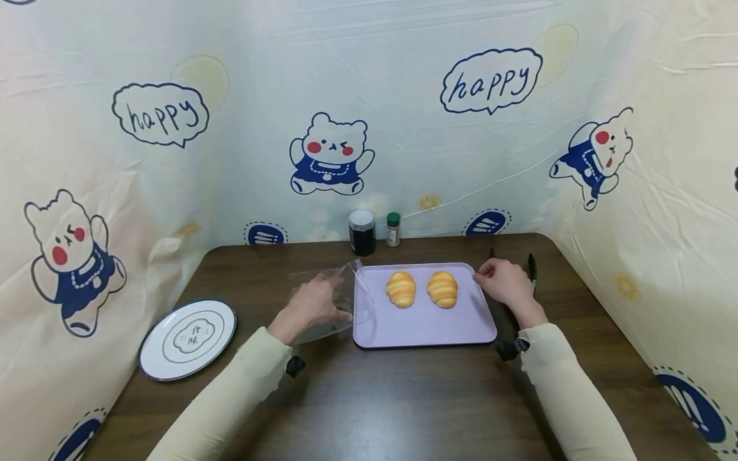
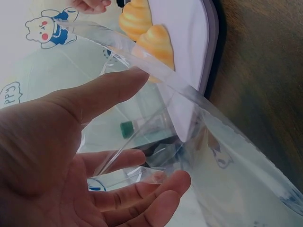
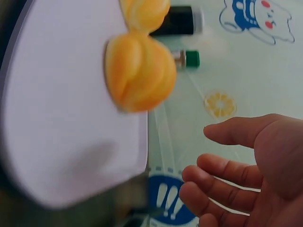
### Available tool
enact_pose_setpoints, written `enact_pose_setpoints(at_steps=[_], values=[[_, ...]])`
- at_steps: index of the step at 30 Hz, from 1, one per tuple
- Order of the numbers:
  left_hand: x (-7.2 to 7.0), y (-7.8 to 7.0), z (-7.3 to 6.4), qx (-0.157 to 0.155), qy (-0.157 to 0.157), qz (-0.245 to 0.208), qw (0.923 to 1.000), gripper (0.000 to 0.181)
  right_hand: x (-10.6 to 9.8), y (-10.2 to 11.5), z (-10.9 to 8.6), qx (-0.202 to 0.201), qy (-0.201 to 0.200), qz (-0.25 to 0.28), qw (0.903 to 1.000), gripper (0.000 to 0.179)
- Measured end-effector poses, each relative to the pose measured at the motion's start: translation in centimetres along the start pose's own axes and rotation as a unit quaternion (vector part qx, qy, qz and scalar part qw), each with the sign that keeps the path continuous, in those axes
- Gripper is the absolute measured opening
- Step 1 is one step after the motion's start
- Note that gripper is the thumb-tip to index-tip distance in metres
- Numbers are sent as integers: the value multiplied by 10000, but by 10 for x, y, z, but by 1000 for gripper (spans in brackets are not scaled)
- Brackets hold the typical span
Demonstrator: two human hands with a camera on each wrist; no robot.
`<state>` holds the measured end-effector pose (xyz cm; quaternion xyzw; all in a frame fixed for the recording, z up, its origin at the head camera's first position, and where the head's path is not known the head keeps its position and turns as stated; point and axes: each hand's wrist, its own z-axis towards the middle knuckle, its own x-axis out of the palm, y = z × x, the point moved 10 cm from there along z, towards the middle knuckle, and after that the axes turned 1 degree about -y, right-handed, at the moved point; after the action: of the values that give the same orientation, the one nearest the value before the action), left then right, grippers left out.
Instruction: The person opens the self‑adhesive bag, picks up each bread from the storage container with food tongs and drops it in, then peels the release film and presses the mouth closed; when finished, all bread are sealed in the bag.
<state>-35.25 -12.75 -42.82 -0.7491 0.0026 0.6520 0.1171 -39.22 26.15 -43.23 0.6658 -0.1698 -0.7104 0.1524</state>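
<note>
Two croissants (image 1: pixel 400 289) with yellow-brown stripes lie side by side on a lilac tray (image 1: pixel 423 330). Left of the tray, my left hand (image 1: pixel 314 301) has its thumb and fingers spread at a clear plastic bag (image 2: pixel 222 127). The thumb touches the film near the bag's edge, and the bag overlaps the tray's left side in the head view. My right hand (image 1: pixel 504 280) hovers at the tray's upper right corner, fingers loosely bent with nothing between them. In the right wrist view its thumb stands apart from the fingers, to the right of the nearer croissant (image 3: pixel 139 73).
A dark jar with a pale lid (image 1: pixel 362 234) and a small green-capped bottle (image 1: pixel 393 230) stand at the back. On the left lies a white plate (image 1: pixel 164 349) with a dark rim. A black-handled thing (image 1: pixel 532 266) lies behind my right hand. Printed cloth surrounds the table.
</note>
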Motion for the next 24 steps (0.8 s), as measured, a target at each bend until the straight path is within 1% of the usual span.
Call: enact_pose_setpoints(at_steps=[3, 8, 12, 17, 20, 24], values=[[1, 1, 0, -41, 21, -14, 10000, 91, -2, -16, -2, 205, 79, -218, 9995, 39], [1, 0, 0, -59, 35, -37, 10000, 92, -5, -44, -6, 584, 303, -626, 9959, 59], [-1, -2, 0, 40, -29, -15, 10000, 91, -4, -65, -9, 876, 458, -862, 9914, 76], [-2, -3, -1, 145, -100, 36, 9998, 90, 0, -82, -12, 1089, 595, -1041, 9868, 93], [-2, -3, 0, 135, -98, 40, 9999, 90, 3, -89, -13, 1168, 707, -1114, 9844, 95], [-1, -3, 1, 148, -113, 30, 9998, 90, 7, -96, -16, 1270, 975, -1084, 9811, 89]])
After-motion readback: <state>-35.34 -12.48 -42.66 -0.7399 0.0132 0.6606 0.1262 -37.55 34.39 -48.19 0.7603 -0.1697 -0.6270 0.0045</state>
